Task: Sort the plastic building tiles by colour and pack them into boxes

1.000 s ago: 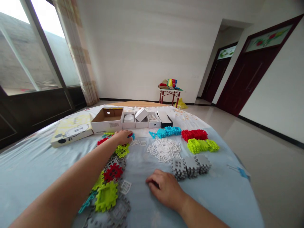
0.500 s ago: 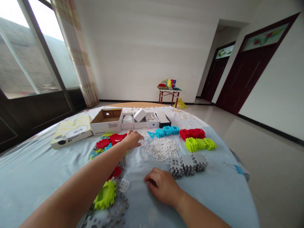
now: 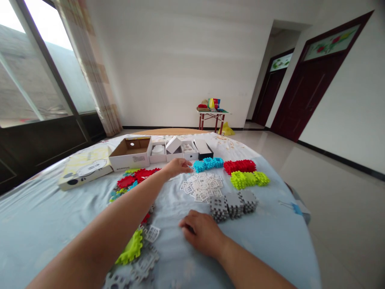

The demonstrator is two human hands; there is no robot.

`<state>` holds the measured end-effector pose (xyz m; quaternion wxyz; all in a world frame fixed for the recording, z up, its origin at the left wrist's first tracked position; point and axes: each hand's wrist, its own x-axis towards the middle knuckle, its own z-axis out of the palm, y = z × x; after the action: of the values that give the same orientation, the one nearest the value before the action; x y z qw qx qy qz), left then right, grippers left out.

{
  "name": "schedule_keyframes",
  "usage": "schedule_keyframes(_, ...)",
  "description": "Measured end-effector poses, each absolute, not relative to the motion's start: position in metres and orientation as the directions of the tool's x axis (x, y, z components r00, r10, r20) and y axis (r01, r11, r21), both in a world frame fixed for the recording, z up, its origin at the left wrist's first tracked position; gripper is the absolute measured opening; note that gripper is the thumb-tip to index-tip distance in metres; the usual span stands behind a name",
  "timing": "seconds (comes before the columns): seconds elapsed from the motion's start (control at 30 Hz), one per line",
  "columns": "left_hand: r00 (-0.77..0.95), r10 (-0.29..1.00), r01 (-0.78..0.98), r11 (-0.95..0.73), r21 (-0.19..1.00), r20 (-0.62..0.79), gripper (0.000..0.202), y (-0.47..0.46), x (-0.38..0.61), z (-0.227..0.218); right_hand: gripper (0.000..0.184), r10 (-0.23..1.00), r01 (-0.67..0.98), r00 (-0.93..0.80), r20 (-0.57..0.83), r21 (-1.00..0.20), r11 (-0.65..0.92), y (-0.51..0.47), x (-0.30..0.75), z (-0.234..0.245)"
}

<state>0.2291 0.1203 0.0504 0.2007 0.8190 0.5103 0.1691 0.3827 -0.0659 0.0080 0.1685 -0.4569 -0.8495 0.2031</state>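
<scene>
Head view. The left hand (image 3: 177,166) lay stretched out over the sheet (image 3: 270,241), its fingers (image 3: 187,164) extended and nearly flat, with the tips at the left end of the row of blue blocks (image 3: 208,163). Whether those fingers pinched a blue piece or only touched it could not be told. The right hand (image 3: 200,233) rested knuckles up on the sheet, its fingers (image 3: 189,223) loosely curled with the tips down. Whether anything lay under them could not be told. Beyond the blue blocks, farther right of the left fingers, stood the red blocks (image 3: 240,166), and just nearer than those the green blocks (image 3: 249,179). A heap of white grilles (image 3: 202,186) lay between the two sets of fingers, nearer the left ones. The grey blocks (image 3: 233,205) stood just right of and beyond the right fingers. Red tiles (image 3: 138,176) lay left of the left fingers, beside the forearm. A green tile (image 3: 131,249), one white grille (image 3: 152,233) and grey tiles (image 3: 144,261) lay left of the right fingers. Beyond the left fingers stood a cardboard box (image 3: 131,153), white boxes (image 3: 171,150) and a black box (image 3: 204,150), with a flat yellow box (image 3: 82,170) well to the left.
</scene>
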Motion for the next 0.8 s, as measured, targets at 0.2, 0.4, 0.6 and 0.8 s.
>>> schedule_keyframes(0.2, 0.294, 0.946, 0.850, -0.323, 0.416, 0.133, 0.039, 0.121, 0.217, 0.064, 0.025, 0.842, 0.707, -0.533, 0.086, -0.502, 0.499, -0.066, 0.384, 0.008)
schedule_keyframes(0.4, 0.248, 0.964, 0.950, -0.261, 0.171, 0.094, 0.024, 0.116, 0.179, 0.055, 0.027, 0.835, 0.681, -0.541, 0.105, -0.527, 0.508, -0.065, 0.384, 0.009)
schedule_keyframes(0.6, 0.334, 0.942, 0.942, -0.335, 0.036, 0.037, 0.023, 0.113, 0.171, 0.036, 0.026, 0.824, 0.666, -0.554, 0.121, -0.529, 0.526, -0.064, 0.385, 0.008)
schedule_keyframes(0.8, 0.322, 0.942, 0.944, -0.327, 0.047, 0.101, 0.015, 0.108, 0.179, 0.033, 0.025, 0.821, 0.664, -0.552, 0.145, -0.519, 0.538, -0.063, 0.386, 0.006)
